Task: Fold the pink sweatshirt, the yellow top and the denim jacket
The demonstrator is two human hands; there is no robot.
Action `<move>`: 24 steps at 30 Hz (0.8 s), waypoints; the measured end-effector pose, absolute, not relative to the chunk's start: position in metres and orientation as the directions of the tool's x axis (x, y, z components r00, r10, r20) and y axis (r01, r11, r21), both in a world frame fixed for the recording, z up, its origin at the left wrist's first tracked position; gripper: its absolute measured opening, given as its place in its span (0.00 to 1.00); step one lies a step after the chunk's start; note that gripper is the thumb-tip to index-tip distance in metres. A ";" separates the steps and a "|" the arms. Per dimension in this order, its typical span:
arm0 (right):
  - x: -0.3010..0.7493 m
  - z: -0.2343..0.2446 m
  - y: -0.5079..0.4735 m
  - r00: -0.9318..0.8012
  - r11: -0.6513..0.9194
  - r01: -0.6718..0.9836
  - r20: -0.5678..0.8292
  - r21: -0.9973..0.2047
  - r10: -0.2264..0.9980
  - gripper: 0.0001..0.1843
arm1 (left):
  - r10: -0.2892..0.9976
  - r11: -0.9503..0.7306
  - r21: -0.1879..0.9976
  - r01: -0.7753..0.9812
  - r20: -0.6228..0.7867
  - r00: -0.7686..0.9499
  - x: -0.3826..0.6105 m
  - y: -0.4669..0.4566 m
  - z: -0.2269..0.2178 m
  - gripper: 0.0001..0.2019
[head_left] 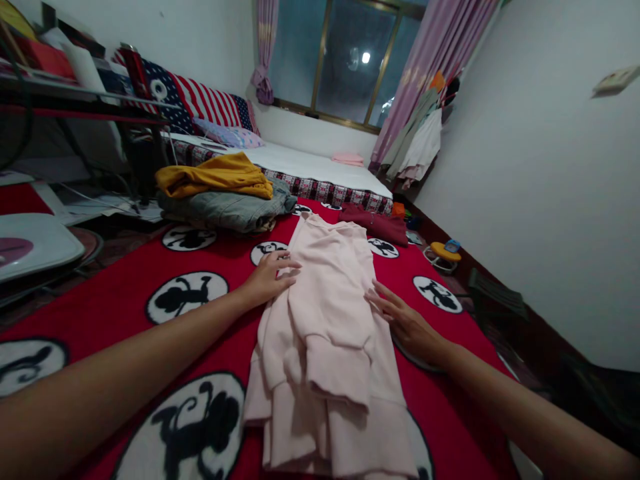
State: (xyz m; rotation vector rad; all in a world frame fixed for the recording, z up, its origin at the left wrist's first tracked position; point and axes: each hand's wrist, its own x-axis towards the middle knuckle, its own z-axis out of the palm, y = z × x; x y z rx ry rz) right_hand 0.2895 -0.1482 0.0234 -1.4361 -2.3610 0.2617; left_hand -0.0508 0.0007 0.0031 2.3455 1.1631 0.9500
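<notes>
A pale pink sweatshirt (333, 287) lies lengthwise on a red blanket with monkey prints, its sides and sleeves folded inward. The ribbed cuffs and hem point toward me. My left hand (271, 279) rests at the garment's left edge, fingers stretched out over the cloth. On the opposite edge, my right hand (400, 317) touches the fabric with its fingertips, fingers extended and slightly apart. Neither hand grips the cloth.
Folded jeans (225, 207) lie at the back left under a mustard-yellow garment (215, 177). A folded dark red garment (375, 223) is beyond the sweatshirt. The red blanket (210, 353) spreads beneath everything. Behind stands a bed (300, 160); a yellow stool (445, 252) is at right.
</notes>
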 end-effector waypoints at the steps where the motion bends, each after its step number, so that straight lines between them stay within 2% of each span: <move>1: 0.293 0.024 -0.160 -0.434 0.489 0.811 0.230 -0.323 0.871 0.27 | 0.771 -0.632 0.561 0.535 0.381 0.511 -0.064 -0.004 0.006 0.17; 5: 0.290 0.025 -0.191 -0.485 0.548 0.790 0.267 -0.274 0.833 0.37 | 0.608 -0.721 0.524 0.453 0.165 0.777 -0.112 -0.030 0.034 0.31; 7: 0.280 0.025 -0.194 -0.514 0.577 0.768 0.269 -0.279 0.814 0.39 | 0.557 -0.740 0.496 0.454 0.073 0.828 -0.121 -0.046 0.050 0.38; 9: 0.267 0.026 -0.190 -0.536 0.602 0.746 0.281 -0.284 0.796 0.39 | 0.515 -0.774 0.459 0.437 0.055 0.855 -0.120 -0.059 0.059 0.41; 11: 0.255 0.028 -0.180 -0.556 0.620 0.734 0.281 -0.277 0.783 0.37 | 0.446 -0.837 0.407 0.365 0.122 0.887 -0.113 -0.067 0.059 0.35; 13: 0.245 0.031 -0.169 -0.586 0.638 0.723 0.253 -0.267 0.770 0.33 | 0.355 -0.898 0.351 0.266 0.222 0.908 -0.104 -0.070 0.052 0.24; 15: 0.239 0.035 -0.162 -0.617 0.648 0.708 0.202 -0.281 0.761 0.27 | 0.288 -0.921 0.345 0.180 0.295 0.911 -0.097 -0.069 0.042 0.20; 17: 0.233 0.041 -0.161 -0.627 0.648 0.686 0.181 -0.331 0.757 0.25 | 0.267 -0.909 0.400 0.119 0.339 0.902 -0.094 -0.072 0.035 0.19; 20: 0.224 0.055 -0.176 -0.613 0.640 0.632 0.224 -0.437 0.758 0.22 | 0.281 -0.847 0.530 0.046 0.373 0.884 -0.097 -0.088 0.037 0.16; 24: 0.212 0.081 -0.195 -0.576 0.534 0.587 0.150 -0.608 0.804 0.17 | 0.336 -0.690 0.723 0.017 0.300 0.893 -0.107 -0.106 0.058 0.13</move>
